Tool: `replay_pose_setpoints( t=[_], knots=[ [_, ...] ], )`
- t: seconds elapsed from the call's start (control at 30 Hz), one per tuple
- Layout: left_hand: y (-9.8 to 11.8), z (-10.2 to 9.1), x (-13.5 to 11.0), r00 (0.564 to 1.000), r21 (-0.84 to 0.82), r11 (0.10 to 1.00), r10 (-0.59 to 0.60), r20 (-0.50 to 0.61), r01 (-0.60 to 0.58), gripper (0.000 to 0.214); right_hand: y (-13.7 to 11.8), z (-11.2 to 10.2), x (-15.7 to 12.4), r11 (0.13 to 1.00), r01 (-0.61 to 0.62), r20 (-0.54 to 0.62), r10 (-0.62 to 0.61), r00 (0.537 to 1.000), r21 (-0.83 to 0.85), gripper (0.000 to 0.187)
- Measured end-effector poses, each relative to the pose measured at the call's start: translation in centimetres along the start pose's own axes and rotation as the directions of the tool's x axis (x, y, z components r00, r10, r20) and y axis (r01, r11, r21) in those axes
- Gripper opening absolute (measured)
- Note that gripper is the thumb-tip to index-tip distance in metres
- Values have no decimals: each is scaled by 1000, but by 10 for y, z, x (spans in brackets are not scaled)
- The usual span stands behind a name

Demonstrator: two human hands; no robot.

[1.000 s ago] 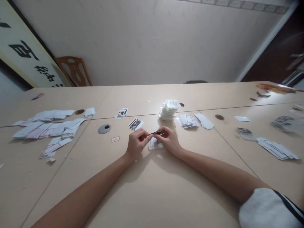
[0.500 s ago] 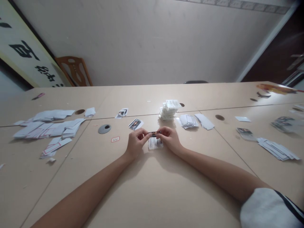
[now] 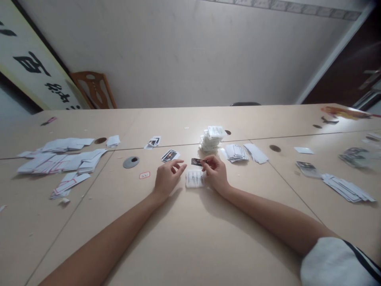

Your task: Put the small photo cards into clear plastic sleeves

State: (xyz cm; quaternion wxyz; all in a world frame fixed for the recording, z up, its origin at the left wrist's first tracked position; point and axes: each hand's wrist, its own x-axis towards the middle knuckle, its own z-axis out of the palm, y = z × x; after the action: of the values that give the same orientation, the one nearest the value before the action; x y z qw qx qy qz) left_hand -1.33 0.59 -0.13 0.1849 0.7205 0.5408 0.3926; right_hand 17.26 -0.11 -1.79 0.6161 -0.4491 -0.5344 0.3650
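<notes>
My right hand (image 3: 216,172) pinches a small dark picture card (image 3: 197,161) at its right end and holds it just above the table. My left hand (image 3: 167,177) rests beside it with fingers loosely spread and nothing in them. Between the two hands lies a small clear plastic sleeve (image 3: 194,179) on the beige table (image 3: 184,234). Just beyond my left hand a loose picture card (image 3: 169,155) lies face up.
A tall stack of white sleeves (image 3: 212,138) stands behind my hands, with fanned white cards (image 3: 236,152) to its right. Many white cards (image 3: 59,161) are spread at the left, more cards (image 3: 347,186) at the right. A grey cable cap (image 3: 130,161) and a wooden chair (image 3: 93,89) are farther off.
Both hands held the dark card between them before. My left hand has let go and opened; my right hand now holds the card alone, a little farther from me.
</notes>
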Motion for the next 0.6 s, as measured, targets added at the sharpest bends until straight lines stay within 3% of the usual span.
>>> replay_pose_setpoints(
  t=[0.1,0.17,0.33,0.43,0.53,0.6],
  knots=[
    [2,0,-2,971,123,981,121,205,-149,39,6,-1,3,996,-46,-60,51,997,73,19],
    [4,0,-4,947,228,951,139,291,-209,43,9,-2,5,992,-66,-84,75,994,103,21],
    [9,-3,-7,931,347,907,114,346,-240,60,11,-2,6,988,-94,-126,109,986,119,22],
    [10,-4,-7,914,355,892,136,382,-281,57,11,-2,7,983,-118,-134,137,982,140,23],
    [7,-2,-5,926,285,928,131,353,-240,53,10,-3,7,978,-133,-145,156,977,161,23],
    [4,1,-4,944,150,974,119,309,-171,53,10,-2,7,978,-129,-147,154,977,165,22]
  ],
)
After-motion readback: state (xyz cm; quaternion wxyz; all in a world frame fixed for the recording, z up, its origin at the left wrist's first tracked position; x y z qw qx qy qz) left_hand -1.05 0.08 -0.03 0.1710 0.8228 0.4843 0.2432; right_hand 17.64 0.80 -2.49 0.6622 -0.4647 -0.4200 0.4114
